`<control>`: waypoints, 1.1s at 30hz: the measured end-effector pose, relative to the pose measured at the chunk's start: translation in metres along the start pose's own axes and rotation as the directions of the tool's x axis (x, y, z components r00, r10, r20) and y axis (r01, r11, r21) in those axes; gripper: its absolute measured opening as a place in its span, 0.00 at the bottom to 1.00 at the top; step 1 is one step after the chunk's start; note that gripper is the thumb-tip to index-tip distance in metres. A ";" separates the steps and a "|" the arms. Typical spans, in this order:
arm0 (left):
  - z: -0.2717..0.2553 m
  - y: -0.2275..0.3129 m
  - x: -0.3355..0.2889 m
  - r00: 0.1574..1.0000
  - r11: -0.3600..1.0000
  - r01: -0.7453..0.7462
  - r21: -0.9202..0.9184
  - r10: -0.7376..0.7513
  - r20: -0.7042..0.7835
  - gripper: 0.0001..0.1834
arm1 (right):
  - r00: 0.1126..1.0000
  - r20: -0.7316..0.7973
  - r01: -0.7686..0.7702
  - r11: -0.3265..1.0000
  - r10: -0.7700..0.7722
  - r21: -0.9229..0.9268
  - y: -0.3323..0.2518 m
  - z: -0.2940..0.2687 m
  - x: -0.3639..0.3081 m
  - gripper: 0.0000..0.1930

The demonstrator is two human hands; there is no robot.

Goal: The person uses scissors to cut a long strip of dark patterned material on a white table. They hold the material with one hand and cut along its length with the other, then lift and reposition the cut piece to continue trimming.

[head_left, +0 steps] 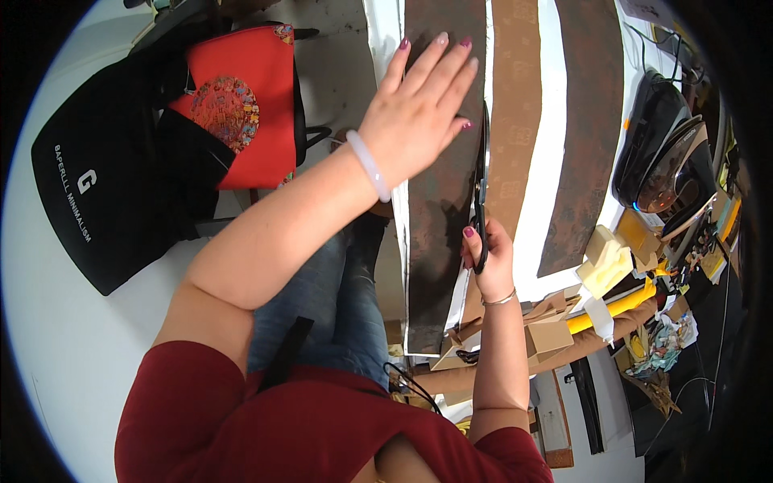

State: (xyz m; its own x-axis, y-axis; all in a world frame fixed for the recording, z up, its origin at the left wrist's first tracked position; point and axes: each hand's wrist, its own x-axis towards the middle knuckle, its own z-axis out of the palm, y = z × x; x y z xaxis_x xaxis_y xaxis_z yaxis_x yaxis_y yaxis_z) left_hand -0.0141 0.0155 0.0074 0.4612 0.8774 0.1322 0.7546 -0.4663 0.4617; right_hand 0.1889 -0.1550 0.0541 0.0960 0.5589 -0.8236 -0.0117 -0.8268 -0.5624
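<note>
My left hand [419,105] lies flat with fingers stretched out on a long dark brown patterned strip of fabric or leather [439,249]. A pale bangle is on that wrist. In my right hand [498,262], a pair of black-handled scissors [481,189] is gripped, blades pointing away from me. The blades run along the right edge of the dark strip, beside a lighter brown strip [514,105]. Whether they bite into material cannot be made out. White backing [550,121] shows between the lighter strip and another dark patterned piece [588,105] farther right.
A black garment or bag [97,161] and a red item with a round multicoloured motif [270,72] hang at the left. Black glossy equipment [668,169] with a blue light stands at the right. Cardboard pieces [547,342], a yellow roll [616,306] and scraps [664,346] crowd the near right.
</note>
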 end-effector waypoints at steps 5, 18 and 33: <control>0.008 -0.011 0.007 0.999 0.998 0.018 0.068 -0.019 0.027 0.41 | 0.998 0.024 0.049 0.998 -0.050 0.039 -0.006 0.005 0.006 0.14; 0.010 -0.010 0.004 0.998 0.997 0.033 0.066 -0.036 0.043 0.43 | 0.999 0.010 0.032 0.999 -0.032 0.009 -0.021 0.014 0.016 0.14; 0.006 -0.007 0.003 0.992 0.996 0.044 0.083 -0.054 0.113 0.43 | 0.998 0.042 0.043 0.998 -0.041 -0.037 -0.037 0.017 0.029 0.16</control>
State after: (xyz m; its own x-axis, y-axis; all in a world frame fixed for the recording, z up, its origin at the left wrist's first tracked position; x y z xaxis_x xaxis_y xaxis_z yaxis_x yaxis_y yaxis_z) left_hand -0.0148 0.0209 -0.0010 0.4701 0.8826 0.0069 0.8104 -0.4347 0.3927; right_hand 0.1756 -0.1074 0.0501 0.0544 0.5946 -0.8022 0.0288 -0.8040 -0.5940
